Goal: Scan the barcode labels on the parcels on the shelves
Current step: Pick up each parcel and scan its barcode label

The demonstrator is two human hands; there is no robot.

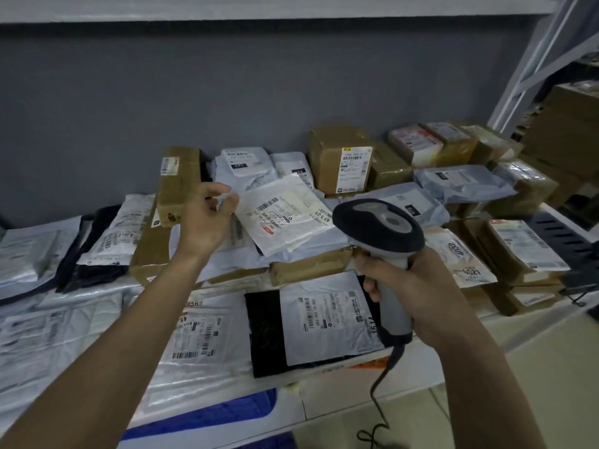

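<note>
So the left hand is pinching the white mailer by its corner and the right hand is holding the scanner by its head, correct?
Not quite. The head view shows the right hand wrapped round the scanner by its handle, not its head; the dark head sticks out above the fist. The rest holds: the left hand pinches the white mailer by its corner.

Lifted mailer [285,215] above the parcel pile [311,267], scanner [382,231] to its right, boxes [340,157] behind
</note>
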